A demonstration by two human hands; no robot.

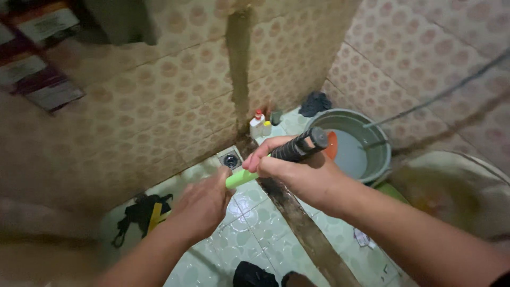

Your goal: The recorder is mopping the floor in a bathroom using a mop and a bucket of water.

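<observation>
My right hand grips a stick-like tool with a black ribbed handle and a bright green shaft. The handle's round end points up toward the right. My left hand closes on the green shaft lower down, to the left of the right hand. Both hands are held above a tiled floor of pale green tiles. What the tool's lower end looks like is hidden by my left hand.
A grey bucket of water with an orange scoop inside stands at the right. A floor drain sits by the wall, two small bottles beyond it. A dark wet strip crosses the floor. Black cloth lies at left.
</observation>
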